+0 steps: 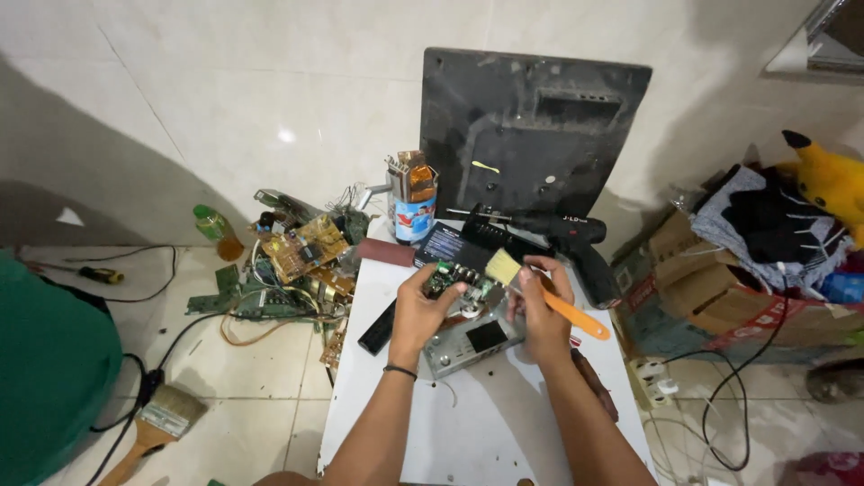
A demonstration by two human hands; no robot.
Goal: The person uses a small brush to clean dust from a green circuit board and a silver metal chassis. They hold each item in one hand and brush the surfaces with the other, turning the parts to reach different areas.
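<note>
Head view: circuit board (453, 281) under brushing on white table (504, 423).
Left hand (421, 310) fingers curl closed around the board's near edge; right hand (538, 310) fingers clamp the orange-handled brush (540, 292), bristles just beyond the left fingertips. Grey metal chassis (472, 340) lies beneath both hands; black drill (562, 236) beyond.

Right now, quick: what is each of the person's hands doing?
Left hand: closed on the green circuit board of the grey device.
Right hand: closed on the orange-handled brush, bristles at the board.
</note>
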